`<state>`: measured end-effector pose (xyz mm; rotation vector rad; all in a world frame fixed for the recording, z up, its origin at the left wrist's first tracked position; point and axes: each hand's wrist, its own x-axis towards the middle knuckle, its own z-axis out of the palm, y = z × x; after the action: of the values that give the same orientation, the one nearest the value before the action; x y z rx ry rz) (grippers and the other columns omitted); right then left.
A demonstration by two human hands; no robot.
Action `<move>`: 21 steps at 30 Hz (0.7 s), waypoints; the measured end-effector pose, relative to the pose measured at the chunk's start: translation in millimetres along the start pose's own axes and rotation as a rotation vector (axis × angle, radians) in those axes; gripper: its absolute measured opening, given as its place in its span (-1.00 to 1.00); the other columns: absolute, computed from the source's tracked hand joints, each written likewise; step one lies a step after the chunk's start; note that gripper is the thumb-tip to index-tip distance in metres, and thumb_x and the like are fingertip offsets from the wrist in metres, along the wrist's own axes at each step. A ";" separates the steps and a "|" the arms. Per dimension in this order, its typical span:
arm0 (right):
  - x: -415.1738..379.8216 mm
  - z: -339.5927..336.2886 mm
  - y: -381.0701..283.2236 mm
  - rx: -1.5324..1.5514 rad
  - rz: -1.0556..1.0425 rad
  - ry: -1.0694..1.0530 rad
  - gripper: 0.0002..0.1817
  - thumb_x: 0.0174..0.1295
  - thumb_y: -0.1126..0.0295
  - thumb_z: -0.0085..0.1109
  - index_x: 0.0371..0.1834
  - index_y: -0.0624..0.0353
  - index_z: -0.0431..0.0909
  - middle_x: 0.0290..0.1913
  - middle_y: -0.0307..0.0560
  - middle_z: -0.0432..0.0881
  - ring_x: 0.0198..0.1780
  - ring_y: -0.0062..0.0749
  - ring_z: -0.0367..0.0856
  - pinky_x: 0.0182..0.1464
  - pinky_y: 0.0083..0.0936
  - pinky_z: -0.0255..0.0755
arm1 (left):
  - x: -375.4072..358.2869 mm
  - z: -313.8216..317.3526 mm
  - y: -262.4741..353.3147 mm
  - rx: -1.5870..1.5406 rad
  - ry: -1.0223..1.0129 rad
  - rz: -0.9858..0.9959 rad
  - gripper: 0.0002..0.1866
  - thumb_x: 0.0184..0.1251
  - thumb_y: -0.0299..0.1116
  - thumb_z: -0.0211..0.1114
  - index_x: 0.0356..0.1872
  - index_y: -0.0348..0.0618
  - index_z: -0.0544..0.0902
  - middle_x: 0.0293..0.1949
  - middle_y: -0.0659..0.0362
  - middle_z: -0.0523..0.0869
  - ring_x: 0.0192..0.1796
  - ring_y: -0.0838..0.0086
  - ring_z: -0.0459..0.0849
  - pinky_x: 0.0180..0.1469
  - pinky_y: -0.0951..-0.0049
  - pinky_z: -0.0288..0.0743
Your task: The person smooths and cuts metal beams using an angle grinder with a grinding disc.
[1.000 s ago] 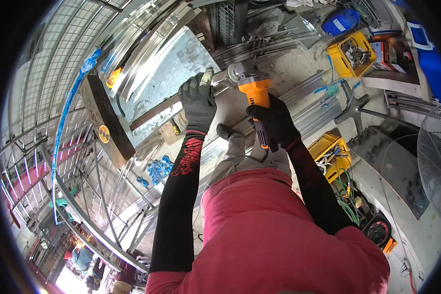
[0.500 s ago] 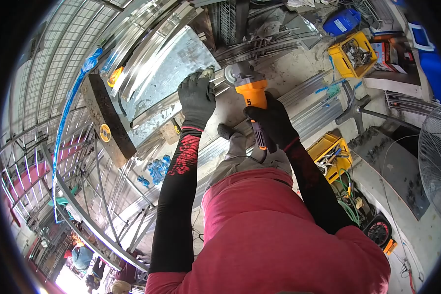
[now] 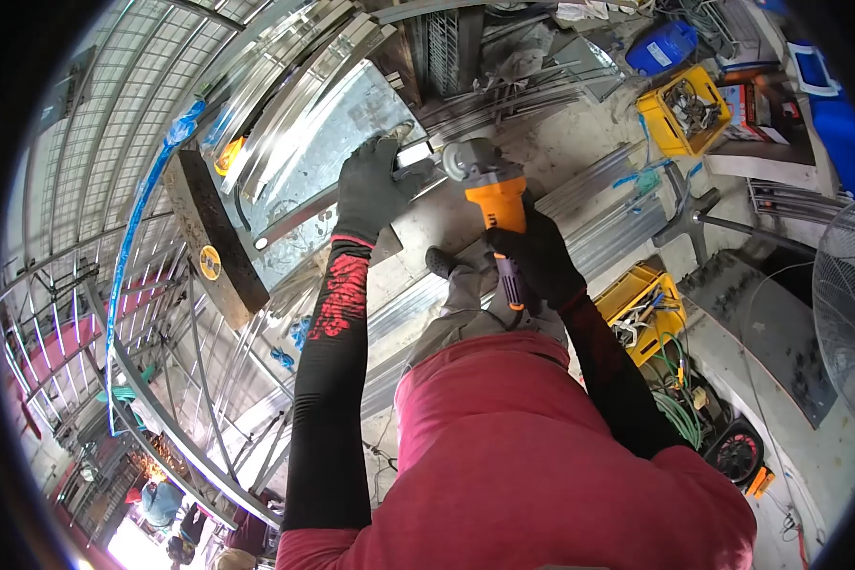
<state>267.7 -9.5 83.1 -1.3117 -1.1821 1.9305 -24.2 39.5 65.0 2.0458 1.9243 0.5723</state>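
The left hand (image 3: pixel 375 185) lies over the bar (image 3: pixel 299 219), its thumb spread out towards the bright end; whether the fingers close around the metal underneath cannot be told. Half a second ago this hand sat slightly further right and looked narrower, with the thumb less apparent. The bar slants across the edge of the grey sheet (image 3: pixel 361 109), and its bright end now shows more plainly beyond the hand. The right hand (image 3: pixel 539 258) has its fingers wrapped around the grinder (image 3: pixel 497 201), which has shifted a little right and nearer the body. The disc (image 3: pixel 463 160) is just beside the bar's end; contact cannot be made out. The left sleeve (image 3: pixel 340 299) has swung left and covers most of the blue bits (image 3: pixel 300 332), which were in fuller view earlier.
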 end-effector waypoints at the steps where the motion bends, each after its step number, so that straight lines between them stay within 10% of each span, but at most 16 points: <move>1: 5.8 -4.9 5.0 0.031 -0.010 0.028 -0.70 0.36 0.29 0.50 0.02 0.20 0.68 -0.18 -0.24 0.74 -0.17 -0.53 0.74 -0.07 -0.47 0.63 | 3.4 0.2 -4.3 0.011 -0.011 0.009 -0.51 0.36 -0.16 0.46 0.29 -0.02 0.73 0.10 -0.06 0.81 0.10 -0.04 0.79 0.17 -0.02 0.66; 21: 58.3 -15.9 5.7 -0.027 0.042 -0.038 -0.64 0.40 0.26 0.47 0.12 0.22 0.65 -0.14 -0.18 0.74 -0.22 -0.44 0.83 -0.09 -0.41 0.76 | 3.5 12.4 -13.2 0.095 0.008 0.014 -0.61 0.20 -0.24 0.59 0.06 -0.01 0.80 0.10 -0.01 0.84 0.13 -0.02 0.80 0.17 0.02 0.67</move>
<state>259.5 39.8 48.7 -1.3297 -1.2122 1.9837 -30.0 44.9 48.4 2.1192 1.9783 0.5022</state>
